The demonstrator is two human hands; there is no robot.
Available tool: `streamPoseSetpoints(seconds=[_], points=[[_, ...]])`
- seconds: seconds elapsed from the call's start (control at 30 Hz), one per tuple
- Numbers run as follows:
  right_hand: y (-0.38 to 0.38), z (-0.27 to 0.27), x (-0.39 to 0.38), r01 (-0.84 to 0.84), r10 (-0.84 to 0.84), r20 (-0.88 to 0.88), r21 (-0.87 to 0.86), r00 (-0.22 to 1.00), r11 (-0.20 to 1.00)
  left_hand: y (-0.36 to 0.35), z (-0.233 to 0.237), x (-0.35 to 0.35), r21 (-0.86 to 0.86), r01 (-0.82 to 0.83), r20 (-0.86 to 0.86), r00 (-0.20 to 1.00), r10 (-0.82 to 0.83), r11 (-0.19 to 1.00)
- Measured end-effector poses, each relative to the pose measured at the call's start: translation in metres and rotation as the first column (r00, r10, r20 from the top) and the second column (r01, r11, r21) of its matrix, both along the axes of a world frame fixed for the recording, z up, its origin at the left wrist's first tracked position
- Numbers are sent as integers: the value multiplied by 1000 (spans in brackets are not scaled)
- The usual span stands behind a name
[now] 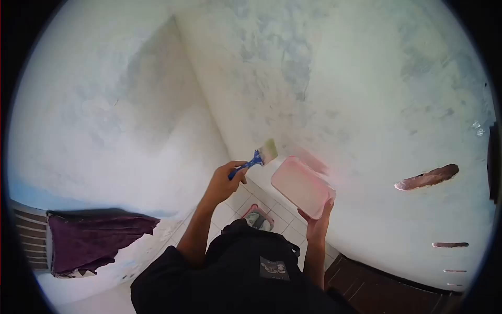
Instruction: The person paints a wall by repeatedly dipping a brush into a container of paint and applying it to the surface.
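- My dark shirt point(230, 277) fills the bottom of my view, with a grey printed patch point(274, 268) on its front.
- My left hand point(226, 182) is raised in front of me, its fingers closed around the handle of a brush.
- The brush point(254, 160) has a blue handle and pale yellowish bristles; it slants up and to the right, bristle end away from me. I cannot tell whether the bristles touch the wall.
- My right hand point(319, 220) is clamped on the near corner of a pink tray, the fingers gripping its edge.
- The tray point(302, 187) is tilted, its pale inner face turned up towards me, its far end just to the right of the brush and a little below the bristles.
- Below my hands lies a floor point(285, 213) of white tiles, and on it a pink tub point(259, 217) with something greyish in it that I cannot make out.
- Low on my right is a dark brown wooden thing point(381, 290) against the wall.
- On my left a purple cloth point(94, 243) hangs beside a slatted opening point(31, 238).
- The left wall point(83, 110) has a large greyish-brown patch near the corner.
- The right wall point(355, 78) is blotched with grey, and a long ragged gouge point(428, 178) shows reddish inside.
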State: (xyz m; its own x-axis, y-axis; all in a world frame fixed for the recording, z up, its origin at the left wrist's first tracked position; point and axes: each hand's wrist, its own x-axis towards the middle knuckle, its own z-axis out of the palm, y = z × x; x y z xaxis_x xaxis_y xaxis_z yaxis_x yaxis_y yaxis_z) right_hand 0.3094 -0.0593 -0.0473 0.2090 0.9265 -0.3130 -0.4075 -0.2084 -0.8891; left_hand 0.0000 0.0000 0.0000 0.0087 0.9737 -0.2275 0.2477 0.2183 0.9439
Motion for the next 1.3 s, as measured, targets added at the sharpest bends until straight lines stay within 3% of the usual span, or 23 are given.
streamPoseSetpoints(seconds=[0.2,0.37,0.43,0.73,0.93,1.03,1.07,1.3], points=[[20,-14,8,-5,6,-12,51,1000,999,6,65,5,164,3,72,997,-15,986],[22,-23,-15,-18,21,-46,77,999,997,5,125,0,124,140,-139,983,-122,982],[19,14,-28,-58,59,-89,9,994,998,9,135,6,100,208,-181,965,-187,973],[15,9,-33,-115,127,-211,68,969,991,29,128,33,260,379,-282,909,-306,888],[6,2,-32,-80,96,-216,86,972,993,21,114,53,495,562,-459,817,-350,663],[5,4,-31,-78,96,-208,95,973,992,19,106,63,480,634,-480,769,-423,607],[6,4,-31,-76,96,-208,101,973,992,19,101,68,528,661,-531,747,-400,533],[1,20,-33,-45,69,-223,109,972,993,16,62,101,649,654,-575,756,-313,388]])
